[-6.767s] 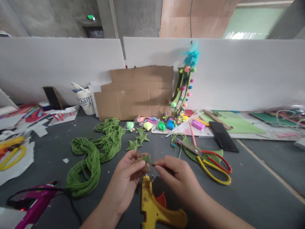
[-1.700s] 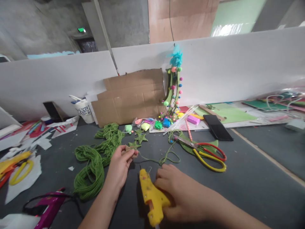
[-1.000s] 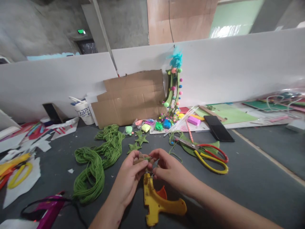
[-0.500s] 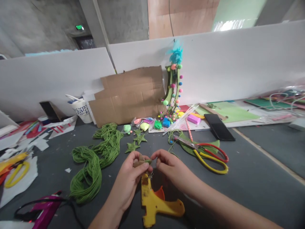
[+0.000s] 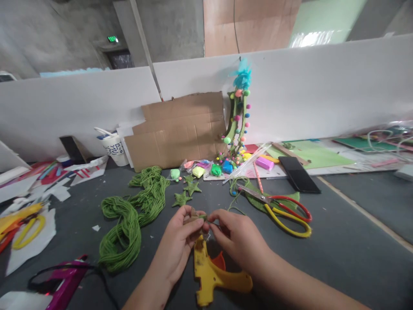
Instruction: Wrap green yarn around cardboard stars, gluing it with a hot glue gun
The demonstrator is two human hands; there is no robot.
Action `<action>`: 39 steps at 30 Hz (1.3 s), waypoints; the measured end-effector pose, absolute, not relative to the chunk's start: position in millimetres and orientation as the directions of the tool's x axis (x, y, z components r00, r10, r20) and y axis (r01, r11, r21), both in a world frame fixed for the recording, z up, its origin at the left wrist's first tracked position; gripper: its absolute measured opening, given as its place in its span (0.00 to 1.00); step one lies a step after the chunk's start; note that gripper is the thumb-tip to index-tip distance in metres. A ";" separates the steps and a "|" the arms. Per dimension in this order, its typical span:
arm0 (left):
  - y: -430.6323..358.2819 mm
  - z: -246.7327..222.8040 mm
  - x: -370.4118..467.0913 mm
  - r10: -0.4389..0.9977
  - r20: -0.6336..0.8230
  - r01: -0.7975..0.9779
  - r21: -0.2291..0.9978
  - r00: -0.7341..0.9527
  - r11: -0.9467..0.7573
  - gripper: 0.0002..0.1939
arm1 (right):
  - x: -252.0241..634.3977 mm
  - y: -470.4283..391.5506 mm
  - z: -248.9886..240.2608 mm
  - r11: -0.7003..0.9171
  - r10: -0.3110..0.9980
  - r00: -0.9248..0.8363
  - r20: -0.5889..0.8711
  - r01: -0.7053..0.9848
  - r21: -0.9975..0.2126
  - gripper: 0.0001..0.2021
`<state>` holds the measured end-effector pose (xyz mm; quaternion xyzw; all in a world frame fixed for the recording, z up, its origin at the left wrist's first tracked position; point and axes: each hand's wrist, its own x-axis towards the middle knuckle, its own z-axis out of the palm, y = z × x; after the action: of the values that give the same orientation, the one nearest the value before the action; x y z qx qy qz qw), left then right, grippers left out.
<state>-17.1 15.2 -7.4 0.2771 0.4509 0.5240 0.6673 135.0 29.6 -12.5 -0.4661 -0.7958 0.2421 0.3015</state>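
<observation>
My left hand [image 5: 177,236] is closed on a small brown cardboard piece partly covered in green yarn [image 5: 201,217], just above the table. My right hand [image 5: 237,232] pinches thumb and forefinger together at the right end of that piece; what lies between these fingertips is too small to make out. Directly below both hands lies a yellow glue gun [image 5: 206,273] with an orange trigger. Two green stars [image 5: 192,188] and another partly hidden one lie beyond my fingers. A loose skein of green yarn [image 5: 121,234] is left of my left hand.
Open scissors [image 5: 274,206] with red and yellow handles lie right, over a green leaf-shaped piece. Behind stand a cardboard sheet [image 5: 180,133] and a decorated green crescent [image 5: 232,120]. A phone [image 5: 298,174] lies back right; a magenta glue gun [image 5: 66,284] with cable lies front left.
My right hand has moved left, its fingertips now meeting the piece in my left hand. The whole view has shifted slightly.
</observation>
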 end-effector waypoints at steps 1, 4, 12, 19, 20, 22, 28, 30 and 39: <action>15.1 -6.7 -16.8 0.949 -0.313 -0.448 0.843 0.044 0.299 0.09 | 135.6 29.7 -12.7 0.461 0.882 -0.390 0.265 0.594 -0.660 0.06; 14.7 -3.4 -15.6 0.948 -0.317 -0.439 0.848 0.029 0.296 0.10 | 137.5 30.3 -13.4 0.489 0.866 -0.409 0.286 0.579 -0.652 0.06; 11.7 1.9 -15.0 0.958 -0.287 -0.394 0.881 -0.007 0.261 0.11 | 139.6 30.8 -10.5 0.516 0.848 -0.452 0.277 0.588 -0.623 0.05; 13.5 5.0 -17.5 0.953 -0.303 -0.384 0.880 0.000 0.280 0.12 | 141.7 28.9 -7.4 0.544 0.836 -0.455 0.307 0.611 -0.575 0.05; 13.6 4.6 -18.3 0.951 -0.309 -0.393 0.873 0.015 0.290 0.12 | 141.7 28.6 -6.7 0.543 0.837 -0.451 0.310 0.612 -0.575 0.05; 14.0 2.9 -20.0 0.947 -0.319 -0.411 0.858 0.043 0.308 0.11 | 141.6 27.9 -5.1 0.539 0.840 -0.446 0.311 0.609 -0.582 0.05; 15.8 0.3 -22.3 0.934 -0.348 -0.428 0.835 0.078 0.346 0.10 | 142.5 26.5 -3.8 0.534 0.842 -0.442 0.309 0.601 -0.595 0.06; 15.5 0.9 -21.5 0.933 -0.351 -0.422 0.837 0.075 0.349 0.10 | 142.5 26.5 -4.6 0.532 0.844 -0.438 0.309 0.610 -0.587 0.05; 14.8 -6.6 -20.8 0.996 -0.090 -0.054 0.994 -0.004 0.090 0.08 | 141.0 30.0 -10.3 0.641 0.768 -0.547 0.334 0.645 -0.417 0.07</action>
<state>-20.8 14.8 -6.6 0.4618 0.5101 0.4917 0.5337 141.0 30.0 -10.3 -0.4054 -0.8709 0.1233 0.2490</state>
